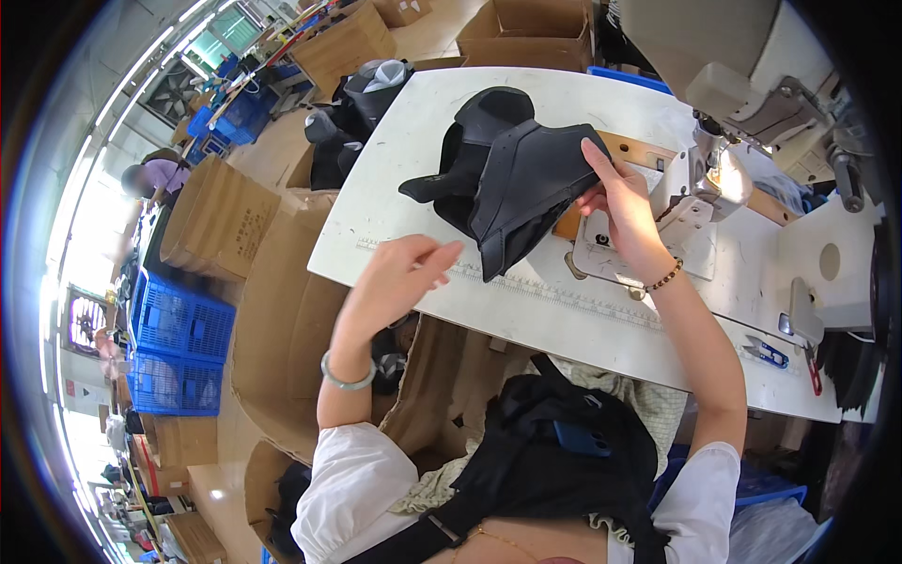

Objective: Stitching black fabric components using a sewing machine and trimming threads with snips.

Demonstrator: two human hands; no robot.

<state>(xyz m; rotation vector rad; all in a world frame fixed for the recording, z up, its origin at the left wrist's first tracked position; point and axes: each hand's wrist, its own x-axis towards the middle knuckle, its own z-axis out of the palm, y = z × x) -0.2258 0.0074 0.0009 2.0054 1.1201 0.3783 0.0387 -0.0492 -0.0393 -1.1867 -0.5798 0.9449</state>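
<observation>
A black shoe upper (531, 174), with stitched panels and a long strap-like flap, rests over the white sewing table (376, 197). My right hand (620, 197) grips its right edge, thumb on top and fingers underneath. Left of the upper, my left hand (404, 277) hovers above the table's front edge, apart from the upper. Its fingers are loosely bent and apart, with nothing in them. The sewing machine (714, 174) stands just right of my right hand, its needle area beside the upper.
A ruler strip (564, 299) runs along the table. Blue-handled thread snips (769, 352) lie at the right. Cardboard boxes (282, 329) stand left of the table, some holding black pieces. Blue crates (178, 334) are stacked farther left. Another person (164, 177) is in the far left.
</observation>
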